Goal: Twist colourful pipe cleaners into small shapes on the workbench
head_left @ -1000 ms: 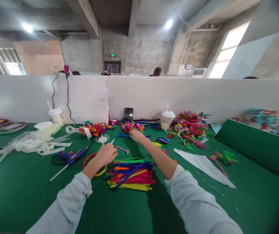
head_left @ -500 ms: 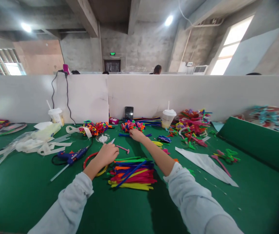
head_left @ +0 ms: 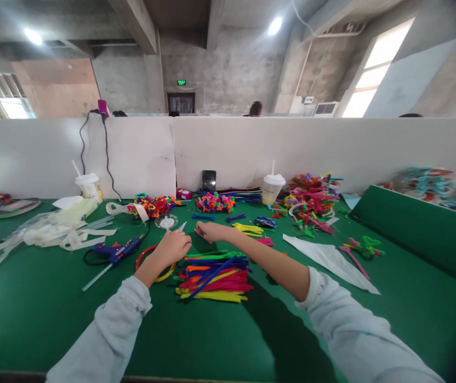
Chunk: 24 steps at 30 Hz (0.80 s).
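Note:
My left hand (head_left: 171,248) rests closed on the table, fingers curled together. Just beyond it a pale pointed tip (head_left: 182,226) sticks out; the rest of that item is hidden. Beside the wrist lies a red and yellow ring (head_left: 140,258), partly covered by the hand. My right hand (head_left: 211,232) is pinched low over the table, near the left hand. A bit of pink pipe cleaner (head_left: 199,232) shows at its fingertips, mostly hidden. Below both hands lies a pile of coloured pipe cleaners (head_left: 216,279).
A blue glue gun (head_left: 118,251) lies left, past it plastic strips (head_left: 48,231). Behind are bundled pipe-cleaner flowers (head_left: 215,202), a phone (head_left: 209,181), a lidded cup (head_left: 272,190) and a small dish (head_left: 167,221). White paper (head_left: 329,260) and a tangled heap (head_left: 315,199) lie right.
My right hand has come back from the flower bundle toward my left hand, over where a pink pipe-cleaner piece lay. My left hand has hardly moved. The view has shifted slightly.

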Motion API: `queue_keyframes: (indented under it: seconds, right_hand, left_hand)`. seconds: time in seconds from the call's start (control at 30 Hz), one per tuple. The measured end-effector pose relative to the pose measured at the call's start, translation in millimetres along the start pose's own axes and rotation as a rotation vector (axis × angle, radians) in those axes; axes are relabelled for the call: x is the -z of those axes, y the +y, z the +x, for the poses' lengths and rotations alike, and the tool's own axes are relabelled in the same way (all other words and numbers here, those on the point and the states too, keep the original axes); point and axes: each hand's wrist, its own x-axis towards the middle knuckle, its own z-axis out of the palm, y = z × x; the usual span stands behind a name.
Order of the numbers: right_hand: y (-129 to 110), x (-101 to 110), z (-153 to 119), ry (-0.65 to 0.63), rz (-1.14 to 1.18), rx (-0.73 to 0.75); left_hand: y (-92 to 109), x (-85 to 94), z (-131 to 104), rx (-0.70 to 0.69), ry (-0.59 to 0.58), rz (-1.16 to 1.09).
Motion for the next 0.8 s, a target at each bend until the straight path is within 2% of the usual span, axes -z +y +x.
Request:
queue_keyframes:
  seconds: [0.13,0.3,0.5,0.8]
  right_hand:
    - [-2.1,-0.4,-2.8,-0.068,0.039,0.074]
    - [-3.4,1.7,-6.2,-0.06,-0.007,0.178]
    - [2.6,2.6,-15.6,0.092,-0.256,0.072]
    - [26.4,-4.6,-18.7,0.206,-0.37,-0.048]
  left_hand:
    - [-1.7,0.2,-2.0,-0.024,-0.022,-0.007]
    - [-1.8,0.6,-3.1,-0.032,-0.007,-0.023]
    - [-4.2,4.9,-5.0,0.041,0.04,-0.058]
    - [-9.0,4.1,-6.1,0.07,0.056,-0.1]
